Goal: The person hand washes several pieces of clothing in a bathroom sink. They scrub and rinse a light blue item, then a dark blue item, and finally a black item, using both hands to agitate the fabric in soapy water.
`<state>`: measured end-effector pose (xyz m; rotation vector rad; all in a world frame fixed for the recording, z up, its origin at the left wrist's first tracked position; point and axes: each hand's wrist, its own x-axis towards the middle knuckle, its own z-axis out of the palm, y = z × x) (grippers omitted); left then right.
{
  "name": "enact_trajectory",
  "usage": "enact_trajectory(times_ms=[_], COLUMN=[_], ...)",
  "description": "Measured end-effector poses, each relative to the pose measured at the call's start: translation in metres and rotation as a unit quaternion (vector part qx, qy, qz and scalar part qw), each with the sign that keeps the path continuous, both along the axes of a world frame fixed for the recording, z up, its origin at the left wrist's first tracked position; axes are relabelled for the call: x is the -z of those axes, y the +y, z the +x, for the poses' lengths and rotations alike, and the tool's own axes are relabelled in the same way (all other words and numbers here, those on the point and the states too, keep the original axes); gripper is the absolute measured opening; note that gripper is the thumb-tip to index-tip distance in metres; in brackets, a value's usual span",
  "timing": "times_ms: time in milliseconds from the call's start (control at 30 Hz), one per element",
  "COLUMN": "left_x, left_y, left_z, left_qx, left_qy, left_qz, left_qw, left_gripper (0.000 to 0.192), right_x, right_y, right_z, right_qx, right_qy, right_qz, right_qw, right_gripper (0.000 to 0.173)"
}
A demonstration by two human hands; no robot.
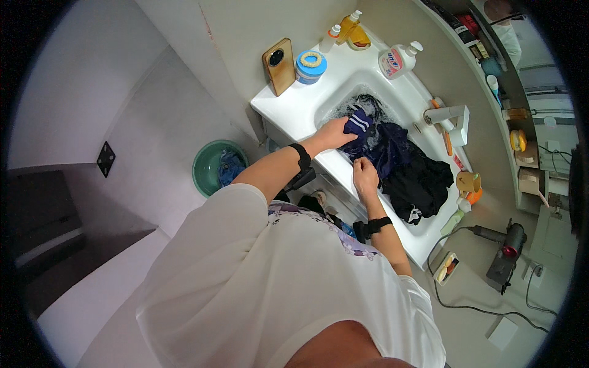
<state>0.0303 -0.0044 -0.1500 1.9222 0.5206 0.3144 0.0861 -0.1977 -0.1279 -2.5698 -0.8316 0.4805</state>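
Observation:
My left hand (338,133) grips a navy garment with white stripes (360,120) over the near side of the white washbasin (276,109). Lower down, at the basin's front rim, my right hand (366,177) has its fingers curled beside the dark wet cloth; whether cloth is inside them cannot be told. More navy fabric (391,145) lies between the hands and the tap. A bunched black garment (416,177) covers the right part of the basin. Foamy water and dark cords or straps (368,101) show at the basin's far left end. Both wrists wear black bands.
A phone (279,66), a blue-lidded jar (311,66) and pump bottles (398,60) stand on the basin's ledge. The tap (446,115) rises at the back. On the floor is a green bucket (198,168) holding blue cloth. A hair dryer (511,244) hangs at right, its cord trailing.

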Motion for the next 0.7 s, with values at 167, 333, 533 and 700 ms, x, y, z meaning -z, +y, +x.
enact_trajectory(times_ms=[167,333,533,700], left_x=[0.0,0.003,-0.003,-0.004], left_y=[0.0,0.002,0.002,0.002], left_z=[0.0,0.002,-0.001,-0.003], left_qx=[-0.007,-0.028,-0.068,-0.036], left_qy=[-0.002,-0.023,-0.072,-0.078], left_qz=[0.003,-0.058,-0.081,-0.116], left_qw=[1.0,0.998,0.992,0.99], left_gripper=[0.041,0.035,0.031,0.032], right_x=[0.012,-0.007,-0.064,-0.047], right_y=[-0.005,0.009,0.08,0.073], right_z=[0.006,0.014,0.02,0.026], right_qx=[0.009,0.047,-0.039,-0.006], right_qy=[0.036,0.299,0.305,0.236], right_qz=[0.014,0.282,0.324,0.365], right_qw=[0.999,0.911,0.895,0.901], right_gripper=[0.029,0.026,0.048,0.028])
